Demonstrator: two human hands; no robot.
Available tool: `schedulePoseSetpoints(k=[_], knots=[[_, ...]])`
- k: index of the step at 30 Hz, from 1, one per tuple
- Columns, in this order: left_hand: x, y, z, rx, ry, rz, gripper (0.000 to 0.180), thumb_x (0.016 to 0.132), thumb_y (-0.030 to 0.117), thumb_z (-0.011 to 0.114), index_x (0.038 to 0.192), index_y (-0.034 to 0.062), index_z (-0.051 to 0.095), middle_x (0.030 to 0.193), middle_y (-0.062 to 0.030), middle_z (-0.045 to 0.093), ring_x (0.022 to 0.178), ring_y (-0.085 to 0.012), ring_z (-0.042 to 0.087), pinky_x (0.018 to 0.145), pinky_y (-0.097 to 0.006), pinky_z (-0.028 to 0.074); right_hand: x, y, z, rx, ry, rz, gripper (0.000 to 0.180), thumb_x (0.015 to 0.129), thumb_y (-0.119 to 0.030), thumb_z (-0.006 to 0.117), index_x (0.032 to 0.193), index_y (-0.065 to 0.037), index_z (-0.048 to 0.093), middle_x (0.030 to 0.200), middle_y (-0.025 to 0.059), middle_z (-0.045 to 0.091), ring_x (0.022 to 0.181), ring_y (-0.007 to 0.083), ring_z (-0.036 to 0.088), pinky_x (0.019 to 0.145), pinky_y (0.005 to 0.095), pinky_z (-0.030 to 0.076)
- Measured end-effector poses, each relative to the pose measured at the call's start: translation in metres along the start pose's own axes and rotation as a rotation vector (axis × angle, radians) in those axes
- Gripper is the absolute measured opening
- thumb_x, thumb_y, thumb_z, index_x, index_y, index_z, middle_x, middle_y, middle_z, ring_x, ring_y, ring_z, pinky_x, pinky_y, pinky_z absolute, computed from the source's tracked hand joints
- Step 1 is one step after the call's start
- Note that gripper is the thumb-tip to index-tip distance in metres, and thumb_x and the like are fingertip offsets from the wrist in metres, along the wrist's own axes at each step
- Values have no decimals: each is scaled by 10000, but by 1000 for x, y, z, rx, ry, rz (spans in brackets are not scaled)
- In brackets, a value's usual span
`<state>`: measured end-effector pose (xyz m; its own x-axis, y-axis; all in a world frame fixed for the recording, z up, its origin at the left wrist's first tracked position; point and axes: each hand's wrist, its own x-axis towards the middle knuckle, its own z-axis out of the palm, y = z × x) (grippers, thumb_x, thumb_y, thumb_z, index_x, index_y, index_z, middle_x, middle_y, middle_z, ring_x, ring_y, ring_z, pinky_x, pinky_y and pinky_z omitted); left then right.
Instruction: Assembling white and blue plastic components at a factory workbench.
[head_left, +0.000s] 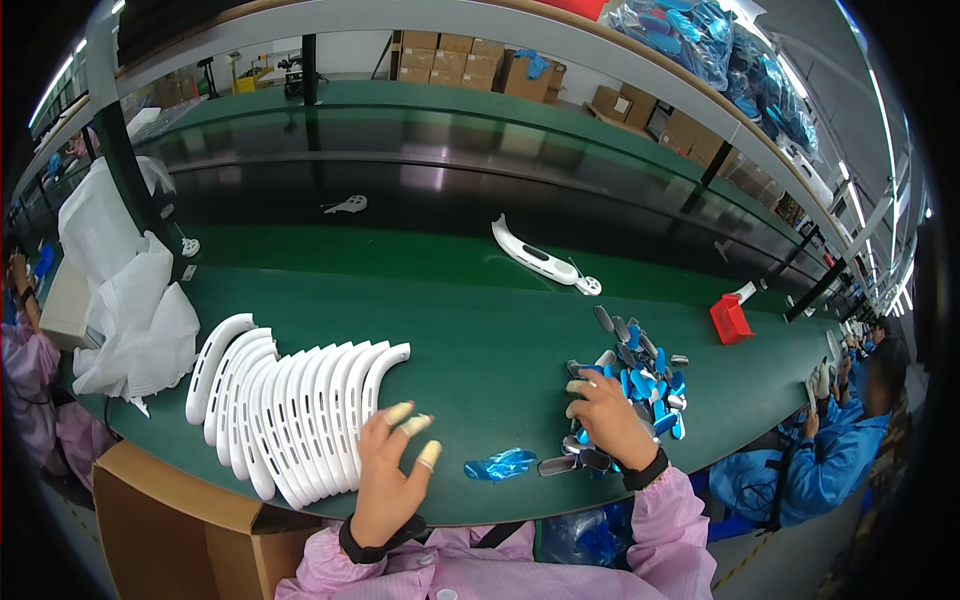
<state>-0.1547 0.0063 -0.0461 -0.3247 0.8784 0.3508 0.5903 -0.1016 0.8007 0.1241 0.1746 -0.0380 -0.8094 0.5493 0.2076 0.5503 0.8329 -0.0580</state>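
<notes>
Head view: cardboard box (165, 505) sits at the near left, below the table (480, 395) edge. Left hand (392, 480) is just beside the right end of the row of white curved pieces (300, 415), fingers spread, grip wide and nothing seen in it; contact with the row unclear. Crumpled blue film (500, 465) lies between the hands. Right hand (615, 425) is over the near-left side of the pile of small blue and grey pieces (643, 385), fingers partly bent; can't tell whether its grip has a piece. Step looks like picking or sorting from that pile; next move probably calls for a fingertip pinch on one loose piece, without scattering its neighbours. Farther out, red bin (732, 320) on the right, one long white part (545, 263) near the far side, stacked cartons (450, 60) at the back.
</notes>
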Motion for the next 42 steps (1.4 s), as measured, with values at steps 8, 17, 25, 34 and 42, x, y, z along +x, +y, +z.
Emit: schedulePoseSetpoints(k=[8,17,25,34,42], knots=[[-19,14,31,-414,-393,-43,483,891,118,615,1325,-21,457,1302,-215,521,1214,-319,506,1018,-352,384,28,-60,-11,463,298,17,131,702,-22,720,799,-51,637,765,77,635,733,253,604,666,346,478],[-19,12,35,-903,-305,-200,534,885,16,604,1358,27,357,1346,-121,478,1204,-196,504,946,-316,430,26,-133,-8,795,420,245,101,731,-7,735,774,8,645,749,111,633,648,242,617,565,315,471],[-20,7,24,-866,-345,-173,392,899,52,603,1278,9,512,1217,-99,564,1068,-156,561,880,-287,478,26,-137,-5,963,245,184,105,746,-9,723,798,-1,631,695,64,572,595,149,566,525,262,433],[-20,-3,25,-588,-203,-182,225,898,14,585,1122,-5,597,997,-83,646,856,-135,627,701,-246,500,15,-100,-10,382,762,406,170,648,52,694,749,-54,607,692,61,578,609,195,577,543,291,455],[-17,-1,25,-944,-213,-400,163,882,-2,618,1022,-40,542,940,-111,654,798,-136,649,692,-230,513,1,-106,9,316,143,61,220,726,-101,720,932,-36,682,973,103,636,922,277,576,748,365,474]])
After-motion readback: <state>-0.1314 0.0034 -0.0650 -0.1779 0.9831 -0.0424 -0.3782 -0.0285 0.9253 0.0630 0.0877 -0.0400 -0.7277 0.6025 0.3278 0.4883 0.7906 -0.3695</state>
